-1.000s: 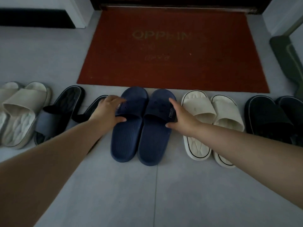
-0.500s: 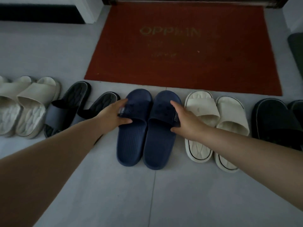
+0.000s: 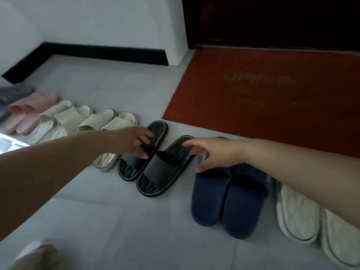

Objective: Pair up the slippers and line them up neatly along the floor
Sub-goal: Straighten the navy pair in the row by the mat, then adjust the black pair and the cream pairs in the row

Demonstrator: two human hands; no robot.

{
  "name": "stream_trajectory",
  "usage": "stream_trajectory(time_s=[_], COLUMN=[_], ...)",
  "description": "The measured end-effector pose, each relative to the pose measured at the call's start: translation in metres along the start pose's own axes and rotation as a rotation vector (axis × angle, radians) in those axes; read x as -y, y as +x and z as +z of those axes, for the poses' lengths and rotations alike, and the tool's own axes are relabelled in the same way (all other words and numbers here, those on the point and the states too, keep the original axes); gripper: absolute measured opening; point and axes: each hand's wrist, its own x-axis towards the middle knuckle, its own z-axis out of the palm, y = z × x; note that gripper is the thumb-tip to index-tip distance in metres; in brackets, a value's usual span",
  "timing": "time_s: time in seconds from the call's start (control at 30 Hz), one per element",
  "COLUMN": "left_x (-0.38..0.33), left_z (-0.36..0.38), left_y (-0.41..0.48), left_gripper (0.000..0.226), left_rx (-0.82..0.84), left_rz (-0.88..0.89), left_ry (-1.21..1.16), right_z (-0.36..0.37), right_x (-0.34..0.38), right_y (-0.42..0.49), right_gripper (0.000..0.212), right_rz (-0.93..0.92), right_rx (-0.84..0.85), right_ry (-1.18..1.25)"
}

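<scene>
head view: your left hand (image 3: 134, 142) lies on the far black slipper (image 3: 158, 130), fingers curled over its strap and thumb at the near edge, so it grips that slipper. your right hand (image 3: 212, 152) reaches to the near black slipper (image 3: 163, 168). its fingers (image 3: 188, 145) stretch fairly straight and touch the rim by the toe, closed on nothing that shows.

the two black slippers lie side by side on the floor (image 3: 116, 221), touching and slanted, the near one set back a little. they sit between a cream pair (image 3: 116, 122) and the navy pair (image 3: 229, 193), with a gap on the navy side.

the step looks like squaring this pair. turn both together so the toes point at the red mat (image 3: 272, 98) like the navy ones. keep the inner edges touching and bring the heels level with the navy heels. slide rather than lift; the soles should glide on tile. mind your right thumb, which hangs over the navy strap, since a nudge there could undo that pair.
</scene>
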Motion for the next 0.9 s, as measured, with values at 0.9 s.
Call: stream_trajectory(time_s=[0.9], left_x=[0.107], left_z=[-0.027], left_y=[0.125], left_gripper=[0.01], left_rx=[0.507], left_rz=[0.582], left_ry=[0.237], right_z=[0.114], right_x=[0.066], right_y=[0.158], right_gripper=[0.069], right_rz=[0.676], right_rx=[-0.585], right_ry=[0.357])
